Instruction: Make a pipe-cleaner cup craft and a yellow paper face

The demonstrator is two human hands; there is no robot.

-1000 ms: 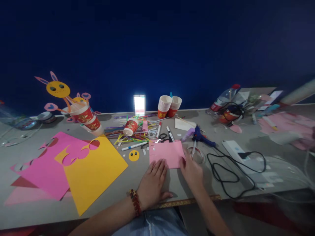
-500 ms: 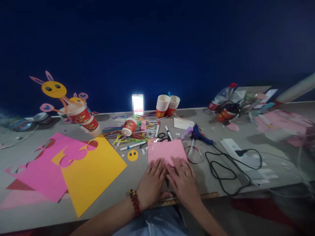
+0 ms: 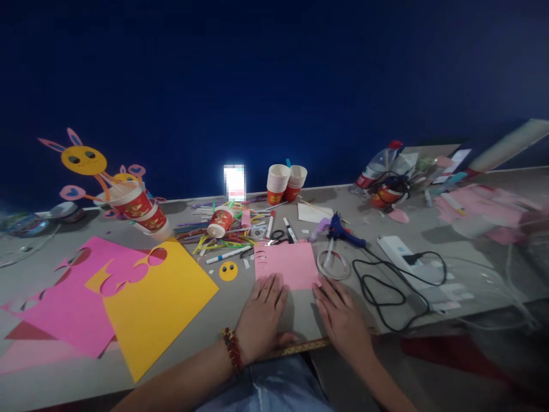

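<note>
A pink sheet of paper (image 3: pixel 291 264) lies on the grey table in front of me, with several curved slits along its left side. My left hand (image 3: pixel 266 312) is stretched flat, its fingertips on the sheet's lower left edge, a beaded bracelet at the wrist. My right hand (image 3: pixel 343 317) is open too, fingertips by the lower right corner of the sheet. Just beyond the paper are scissors (image 3: pixel 279 236) and a marker (image 3: pixel 290 230). A yellow smiley face disc (image 3: pixel 228 270) lies left of the sheet.
Yellow paper (image 3: pixel 163 309) and magenta paper (image 3: pixel 68 309) with cut-outs lie left. A blue glue gun (image 3: pixel 343 230), a power strip (image 3: pixel 401 260) and black cable are on the right. Behind stand stacked paper cups (image 3: pixel 278 186); pipe cleaners surround a tipped cup (image 3: pixel 221 222). A bunny figure (image 3: pixel 83 160) rises at left.
My right hand has slid right, from the middle of the pink sheet's lower edge to its lower right corner. My left hand stays at the lower left edge. The view has shifted slightly.
</note>
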